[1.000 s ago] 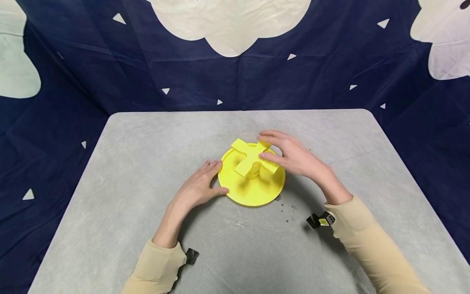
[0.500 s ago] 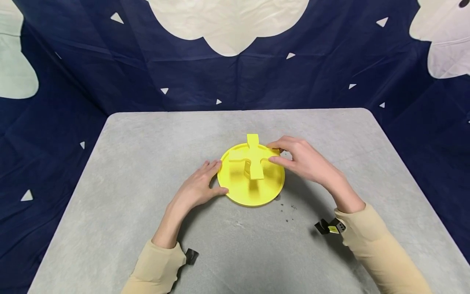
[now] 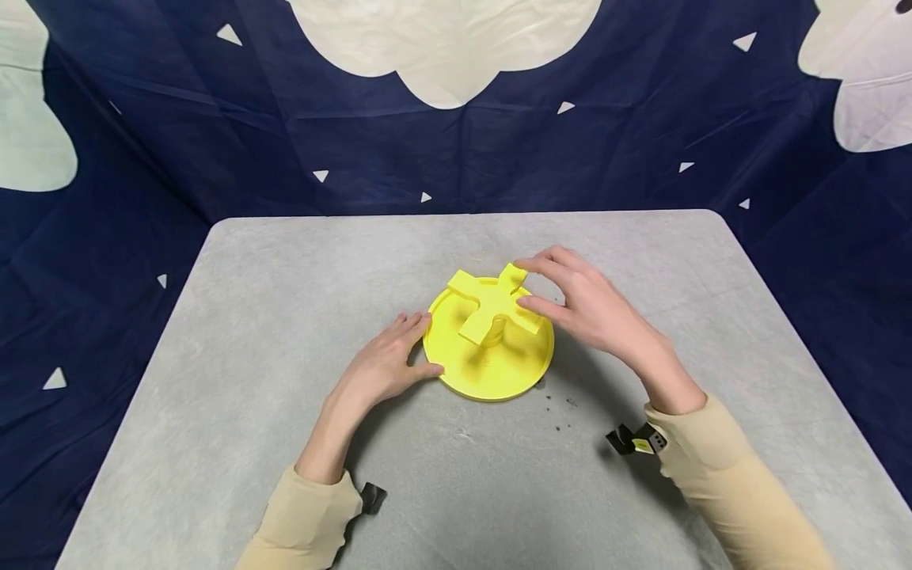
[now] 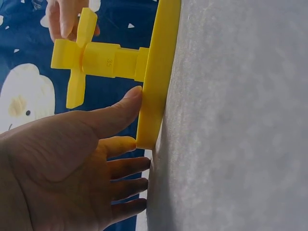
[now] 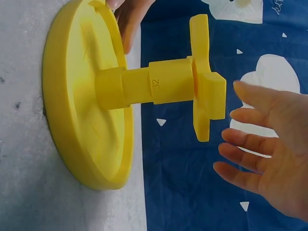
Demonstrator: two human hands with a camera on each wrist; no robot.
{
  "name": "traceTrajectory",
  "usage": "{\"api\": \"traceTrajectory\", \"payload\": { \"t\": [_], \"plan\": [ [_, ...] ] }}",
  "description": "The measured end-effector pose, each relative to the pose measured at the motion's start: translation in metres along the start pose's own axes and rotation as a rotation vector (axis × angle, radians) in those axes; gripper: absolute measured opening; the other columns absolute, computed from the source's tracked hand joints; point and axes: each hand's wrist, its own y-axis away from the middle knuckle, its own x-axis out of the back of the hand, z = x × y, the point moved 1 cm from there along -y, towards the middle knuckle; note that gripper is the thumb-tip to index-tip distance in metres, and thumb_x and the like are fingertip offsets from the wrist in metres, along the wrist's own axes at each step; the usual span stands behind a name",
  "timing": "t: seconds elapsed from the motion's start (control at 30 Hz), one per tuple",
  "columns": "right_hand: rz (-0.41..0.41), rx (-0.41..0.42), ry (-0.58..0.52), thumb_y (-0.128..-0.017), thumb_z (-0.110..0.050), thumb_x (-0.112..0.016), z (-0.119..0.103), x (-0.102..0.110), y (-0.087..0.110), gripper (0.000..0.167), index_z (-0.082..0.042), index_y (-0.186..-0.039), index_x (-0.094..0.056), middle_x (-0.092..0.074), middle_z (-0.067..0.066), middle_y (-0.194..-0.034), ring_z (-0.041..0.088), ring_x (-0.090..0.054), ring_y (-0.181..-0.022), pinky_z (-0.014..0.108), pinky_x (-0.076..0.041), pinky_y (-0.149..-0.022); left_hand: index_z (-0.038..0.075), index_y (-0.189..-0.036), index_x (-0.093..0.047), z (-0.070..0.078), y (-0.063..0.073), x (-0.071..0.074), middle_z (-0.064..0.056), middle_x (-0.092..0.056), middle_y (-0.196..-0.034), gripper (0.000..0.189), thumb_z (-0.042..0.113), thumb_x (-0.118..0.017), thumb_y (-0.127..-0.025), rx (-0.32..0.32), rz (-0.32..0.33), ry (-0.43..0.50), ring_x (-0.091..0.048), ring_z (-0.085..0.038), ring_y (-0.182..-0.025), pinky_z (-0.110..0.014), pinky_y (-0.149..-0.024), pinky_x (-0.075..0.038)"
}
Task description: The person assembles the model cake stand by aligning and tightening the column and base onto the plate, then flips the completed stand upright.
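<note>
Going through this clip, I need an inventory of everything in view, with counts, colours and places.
Round base: one, yellow, flat on the table
Stem: one, yellow, upright on the base
Four-armed cross: one, yellow, atop the stem
Table: one, grey, under the base
Specks: several, dark, on the table near the base
Backdrop cloth: count unclear, navy, behind and beside the table
Cloud shapes: at least three, white, on the cloth
Small triangles: many, white, on the cloth
Wrist devices: two, black, one at each sleeve
Sleeves: two, beige, one per arm
Left hand: one, bare, touching the base's rim
Right hand: one, bare, beside the cross
</note>
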Motion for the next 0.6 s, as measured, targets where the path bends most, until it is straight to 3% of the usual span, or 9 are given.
{"api": "traceTrajectory", "payload": {
  "t": [0.1,0.23,0.4,0.6],
  "plan": [
    [-0.026,-0.002,0.0,-0.096,-0.042,-0.072,0.001,-0.001,-0.005,0.061,-0.017,-0.149,-0.055,-0.053,0.007,-0.153,0.027,-0.048,-0.143,0.052,-0.043,-0.119,0.01,-0.163,-0.027,0.002,0.0,0.0,-0.012,-0.026,-0.171,0.088,0.046,-0.07,-0.096,0.009,-0.005,-0.009,-0.018,-0.037,-0.161,-0.056,-0.131,-0.023],
    [-0.11,-0.016,-0.035,-0.094,-0.05,-0.071,0.005,-0.007,-0.014,0.071,-0.018,-0.154,-0.049,-0.042,0.006,-0.164,0.027,-0.037,-0.154,0.053,-0.034,-0.126,0.011,-0.163,-0.027,0.002,0.001,0.0,-0.012,-0.026,-0.171,0.086,0.046,-0.069,-0.096,0.021,-0.01,-0.018,-0.019,-0.037,-0.161,-0.057,-0.13,-0.024],
    [-0.174,-0.03,-0.067,-0.094,-0.053,-0.07,0.008,-0.011,-0.018,0.072,-0.016,-0.153,-0.051,-0.042,0.004,-0.164,0.025,-0.038,-0.154,0.052,-0.035,-0.126,0.011,-0.163,-0.028,0.002,0.001,0.001,-0.013,-0.027,-0.171,0.085,0.046,-0.068,-0.097,0.023,-0.011,-0.024,-0.02,-0.037,-0.161,-0.057,-0.129,-0.025],
    [-0.162,-0.017,-0.057,-0.095,-0.05,-0.07,0.009,-0.01,-0.016,0.064,-0.014,-0.146,-0.058,-0.052,0.007,-0.155,0.028,-0.049,-0.145,0.052,-0.044,-0.119,0.012,-0.163,-0.029,0.002,0.002,0.001,-0.014,-0.029,-0.17,0.085,0.046,-0.069,-0.096,0.018,-0.004,-0.016,-0.021,-0.037,-0.16,-0.058,-0.129,-0.027]
  ]
}}
